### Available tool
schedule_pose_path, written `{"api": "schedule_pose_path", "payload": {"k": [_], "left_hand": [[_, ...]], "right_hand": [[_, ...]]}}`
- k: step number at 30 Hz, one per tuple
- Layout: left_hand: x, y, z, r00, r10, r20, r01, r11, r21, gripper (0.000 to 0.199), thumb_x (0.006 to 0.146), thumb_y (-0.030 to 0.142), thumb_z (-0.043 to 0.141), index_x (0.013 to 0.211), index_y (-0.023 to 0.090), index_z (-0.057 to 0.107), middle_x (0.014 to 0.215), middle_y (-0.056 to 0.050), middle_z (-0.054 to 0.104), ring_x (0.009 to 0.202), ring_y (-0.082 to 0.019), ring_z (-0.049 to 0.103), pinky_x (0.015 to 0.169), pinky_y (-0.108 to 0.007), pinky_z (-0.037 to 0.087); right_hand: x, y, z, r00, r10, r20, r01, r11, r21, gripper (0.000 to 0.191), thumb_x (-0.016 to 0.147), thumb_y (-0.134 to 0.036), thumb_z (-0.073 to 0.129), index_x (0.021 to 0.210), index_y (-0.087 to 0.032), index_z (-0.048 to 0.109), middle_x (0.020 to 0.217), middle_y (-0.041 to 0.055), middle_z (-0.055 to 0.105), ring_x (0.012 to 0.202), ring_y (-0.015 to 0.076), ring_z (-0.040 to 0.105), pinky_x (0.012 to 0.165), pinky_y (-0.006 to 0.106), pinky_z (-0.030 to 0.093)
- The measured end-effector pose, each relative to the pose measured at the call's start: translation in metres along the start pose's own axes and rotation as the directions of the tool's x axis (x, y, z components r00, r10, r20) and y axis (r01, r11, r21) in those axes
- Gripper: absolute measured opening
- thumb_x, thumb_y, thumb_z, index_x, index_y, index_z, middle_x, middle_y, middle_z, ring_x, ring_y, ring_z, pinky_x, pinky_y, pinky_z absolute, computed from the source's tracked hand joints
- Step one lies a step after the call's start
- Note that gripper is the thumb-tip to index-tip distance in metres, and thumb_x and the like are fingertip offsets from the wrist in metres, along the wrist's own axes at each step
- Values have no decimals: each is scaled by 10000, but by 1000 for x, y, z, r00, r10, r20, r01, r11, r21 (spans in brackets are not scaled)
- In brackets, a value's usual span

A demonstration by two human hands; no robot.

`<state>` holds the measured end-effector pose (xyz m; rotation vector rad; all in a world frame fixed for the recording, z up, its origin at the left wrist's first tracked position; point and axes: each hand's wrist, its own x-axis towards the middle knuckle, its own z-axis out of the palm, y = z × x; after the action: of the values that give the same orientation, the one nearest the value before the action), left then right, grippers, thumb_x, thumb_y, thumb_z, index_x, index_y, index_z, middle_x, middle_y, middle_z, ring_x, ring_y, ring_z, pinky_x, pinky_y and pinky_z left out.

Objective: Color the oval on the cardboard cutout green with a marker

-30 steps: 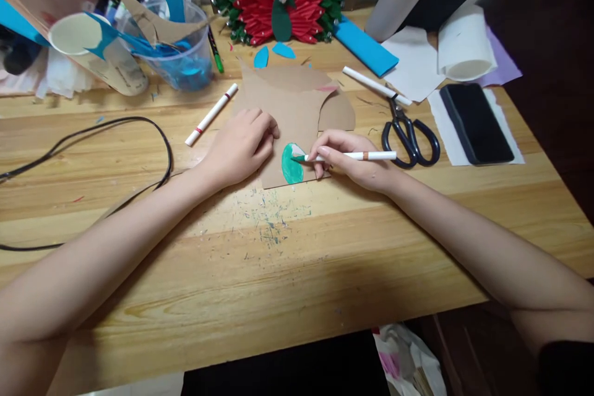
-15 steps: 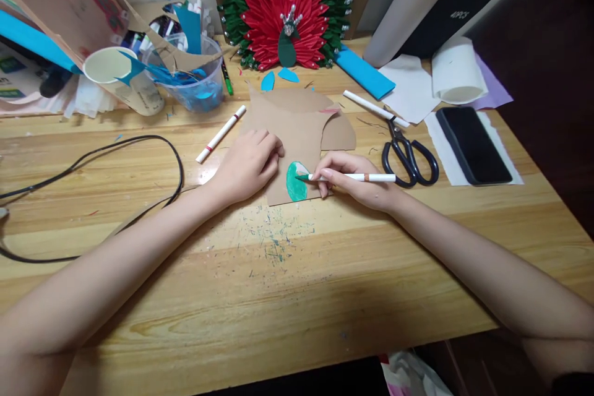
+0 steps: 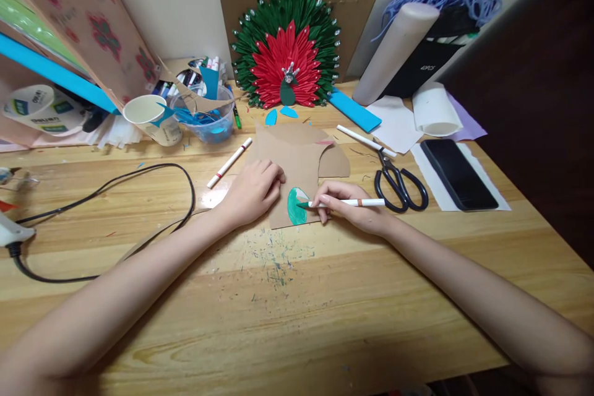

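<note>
A white marker point(image 3: 346, 203) with a brown band and a green tip is gripped in my right hand point(image 3: 346, 204). Its tip touches a green oval point(image 3: 296, 207) near the front edge of the brown cardboard sheet point(image 3: 297, 148). Pale uncoloured surface shows at the oval's upper right; I cannot tell if the oval is a separate piece. My left hand point(image 3: 253, 193) rests on the left part of the cardboard with its fingers curled in, nothing seen in them. A smaller cardboard piece point(image 3: 338, 163) lies at the right, partly under the sheet.
Scissors point(image 3: 399, 185) and a black phone point(image 3: 459, 174) lie to the right. A marker point(image 3: 229, 163) and a black cable point(image 3: 189, 192) are on the left. Behind stand a paper cup point(image 3: 153, 120), a plastic tub point(image 3: 211, 127) of blue scraps and a red-green peacock craft point(image 3: 286, 55).
The view has tilted up, so everything sits lower in the picture and more of the back shows. Both hands stay at the cardboard, the marker tip still on the green oval.
</note>
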<state>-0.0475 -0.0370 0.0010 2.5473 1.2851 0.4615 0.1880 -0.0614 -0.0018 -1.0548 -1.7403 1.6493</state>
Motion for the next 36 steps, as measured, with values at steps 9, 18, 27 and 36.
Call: {"api": "schedule_pose_path", "payload": {"k": [9,18,27,36], "left_hand": [[-1,1,-1,1000,-21,4,21,1000,16,159,891,191,378,934,172,531,921,-57,592,854,-172,509,754,-316,402],[-1,0,-1,1000,-6,-9,6,1000,7,161,890,182,379,931,172,534,923,-49,592,856,-170,508,758,-313,403],[-1,0,0,1000,1,-18,-1,1000,9,159,885,174,382,926,173,535,919,-52,595,856,-173,510,759,-318,404],[-1,0,0,1000,-1,-19,1,1000,12,157,882,171,386,922,173,537,919,-51,595,861,-173,511,762,-317,404]], "right_hand": [[0,-3,1,1000,-11,-11,11,999,-43,265,918,-406,512,865,-166,611,686,14,627,669,129,586,656,262,444],[-1,-3,3,997,-38,-73,29,993,-116,251,933,-405,481,888,-179,577,734,16,634,707,141,593,662,265,439],[0,-4,3,991,-59,-117,43,990,-131,255,935,-401,472,880,-175,575,716,17,630,703,149,592,656,272,432],[0,-4,3,991,-68,-119,50,988,-148,260,938,-403,468,874,-174,575,720,16,626,705,143,577,659,268,420]]}}
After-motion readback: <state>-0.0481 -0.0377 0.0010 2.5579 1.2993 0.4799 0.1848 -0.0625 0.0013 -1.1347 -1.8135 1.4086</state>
